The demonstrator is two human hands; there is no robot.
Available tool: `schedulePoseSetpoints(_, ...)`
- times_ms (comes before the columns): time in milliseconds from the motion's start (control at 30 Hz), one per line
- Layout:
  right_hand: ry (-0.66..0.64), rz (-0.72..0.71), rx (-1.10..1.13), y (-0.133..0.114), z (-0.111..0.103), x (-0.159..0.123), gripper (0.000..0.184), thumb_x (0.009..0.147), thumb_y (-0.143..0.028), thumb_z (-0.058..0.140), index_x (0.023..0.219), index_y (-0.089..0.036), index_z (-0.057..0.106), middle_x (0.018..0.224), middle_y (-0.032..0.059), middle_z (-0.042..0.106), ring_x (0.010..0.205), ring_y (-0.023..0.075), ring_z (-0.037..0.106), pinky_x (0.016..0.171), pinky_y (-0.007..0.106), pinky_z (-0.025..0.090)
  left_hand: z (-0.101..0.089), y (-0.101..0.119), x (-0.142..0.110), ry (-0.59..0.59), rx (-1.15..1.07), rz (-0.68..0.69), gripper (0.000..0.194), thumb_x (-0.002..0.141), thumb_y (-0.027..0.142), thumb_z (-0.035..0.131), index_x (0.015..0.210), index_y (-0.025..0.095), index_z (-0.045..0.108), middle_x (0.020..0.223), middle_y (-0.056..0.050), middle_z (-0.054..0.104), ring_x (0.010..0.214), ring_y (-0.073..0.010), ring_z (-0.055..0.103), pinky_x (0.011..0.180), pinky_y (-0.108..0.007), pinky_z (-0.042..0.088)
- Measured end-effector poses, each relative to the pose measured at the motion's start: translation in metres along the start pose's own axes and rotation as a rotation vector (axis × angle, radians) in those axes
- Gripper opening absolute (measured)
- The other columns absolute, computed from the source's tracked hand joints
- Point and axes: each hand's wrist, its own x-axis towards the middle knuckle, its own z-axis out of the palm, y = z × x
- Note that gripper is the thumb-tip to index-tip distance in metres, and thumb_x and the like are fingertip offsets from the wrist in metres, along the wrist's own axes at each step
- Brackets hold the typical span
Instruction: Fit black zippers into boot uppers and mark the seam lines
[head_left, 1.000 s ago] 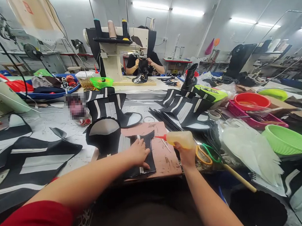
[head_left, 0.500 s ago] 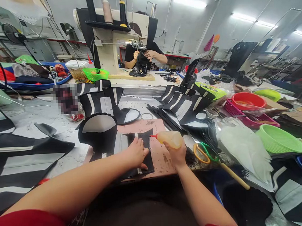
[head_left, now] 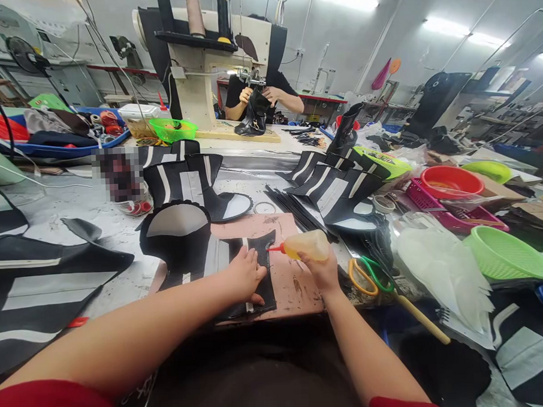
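A black boot upper piece (head_left: 177, 255) with white and grey backing strips lies on a pinkish board (head_left: 290, 280) in front of me. My left hand (head_left: 245, 276) rests flat on it, fingers spread, near its right end. In my right hand (head_left: 322, 270) is a translucent glue bottle (head_left: 307, 245) holding yellowish liquid, tipped on its side. Its red nozzle (head_left: 276, 248) points left, with the tip at the right edge of the black piece. Whether the tip touches the surface I cannot tell.
More boot pieces (head_left: 189, 183) lie behind and to both sides. Thin black strips (head_left: 294, 211) sit right of the board. Scissors (head_left: 367, 276) and a wooden-handled tool (head_left: 423, 320) lie at the right table edge, by a green basket (head_left: 510, 253). Across the table, a person works at a sewing machine (head_left: 189, 81).
The glue bottle's nozzle has shifted slightly left and down along the edge of the black piece. My left hand has stayed in place. The view has tilted a little.
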Motion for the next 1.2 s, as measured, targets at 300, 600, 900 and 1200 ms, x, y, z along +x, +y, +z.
schedulePoseSetpoints(300,-0.159,0.037,0.184,0.005,-0.008,0.012,0.053,0.049,-0.041,0.077,0.091,-0.015,0.056,0.084,0.0065,0.065,0.077,0.0225,0.062,0.07,0.038,0.052,-0.002,0.001,-0.003,0.001,-0.004,-0.002,0.076,0.065,0.065,0.057,0.116,0.009,0.052,0.132,-0.028,0.039,0.126,-0.0378,0.032,0.101,-0.052,0.018)
schedulePoseSetpoints(600,-0.142,0.068,0.227,0.015,-0.014,0.01,0.054,0.051,-0.04,0.077,0.094,-0.016,0.055,0.088,0.0066,0.064,0.078,0.022,0.061,0.068,0.038,0.052,-0.001,0.002,-0.003,-0.02,0.045,0.016,0.079,0.068,0.067,0.052,0.119,0.006,0.05,0.132,-0.031,0.035,0.128,-0.0383,0.029,0.101,-0.053,0.019)
schedulePoseSetpoints(900,-0.187,0.082,0.229,0.018,-0.027,0.002,0.05,0.05,-0.04,0.078,0.087,-0.015,0.057,0.08,0.0049,0.066,0.073,0.0218,0.062,0.069,0.038,0.051,-0.004,0.003,-0.003,-0.015,0.067,0.004,0.078,0.067,0.068,0.052,0.117,0.008,0.051,0.132,-0.028,0.038,0.126,-0.0381,0.032,0.1,-0.051,0.02)
schedulePoseSetpoints(1200,-0.312,0.127,0.264,0.021,-0.041,-0.009,0.047,0.05,-0.039,0.078,0.087,-0.016,0.059,0.08,0.0053,0.067,0.076,0.0239,0.063,0.071,0.038,0.051,-0.006,0.004,-0.002,-0.04,0.059,-0.006,0.075,0.068,0.065,0.055,0.118,0.009,0.051,0.135,-0.028,0.034,0.128,-0.0372,0.03,0.101,-0.052,0.018)
